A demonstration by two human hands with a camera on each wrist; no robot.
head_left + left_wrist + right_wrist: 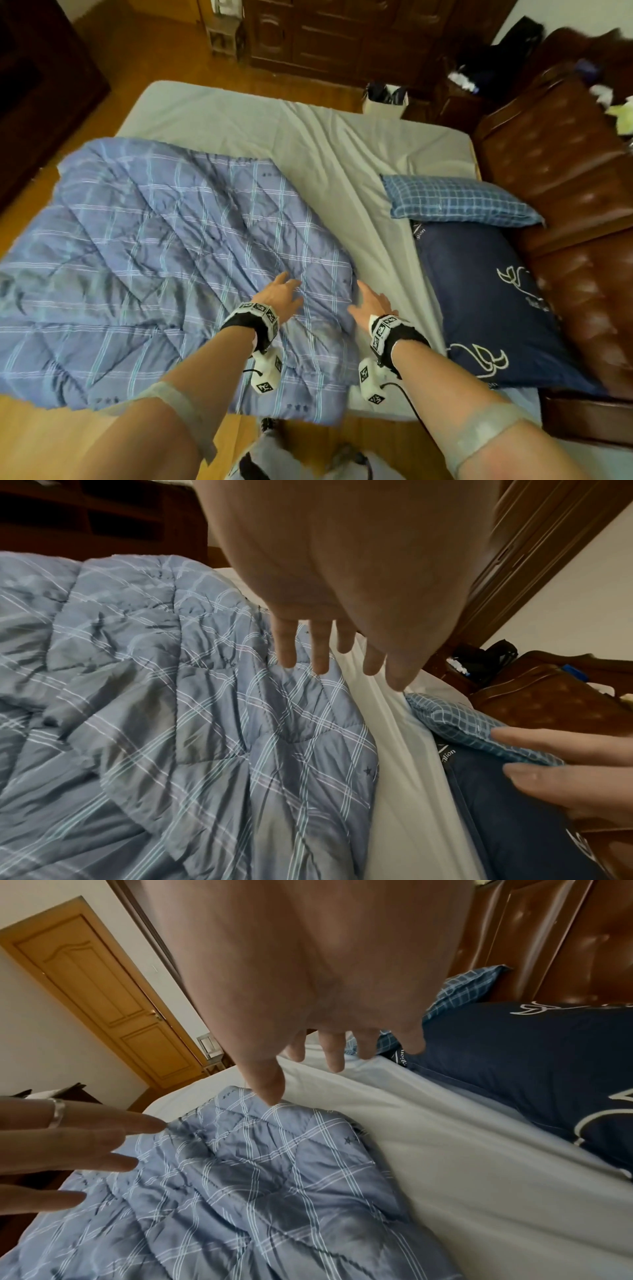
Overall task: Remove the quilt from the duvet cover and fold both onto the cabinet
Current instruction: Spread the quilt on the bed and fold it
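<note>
Both hands, left hand point(281, 298) and right hand point(371, 303), hover with fingers spread wide over the quilt point(164, 260), holding nothing.

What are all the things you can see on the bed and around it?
quilt: one, blue plaid, left half of the bed
sheet: one, pale grey, covers the mattress
checked pillow: one, blue, by the headboard
navy pillow: one, white drawings, beside the checked one
headboard: one, brown, padded
cabinet: one, dark wood, past the bed
floor: wooden, orange-brown
left hand: open over the quilt
right hand: open at the quilt's edge
</note>
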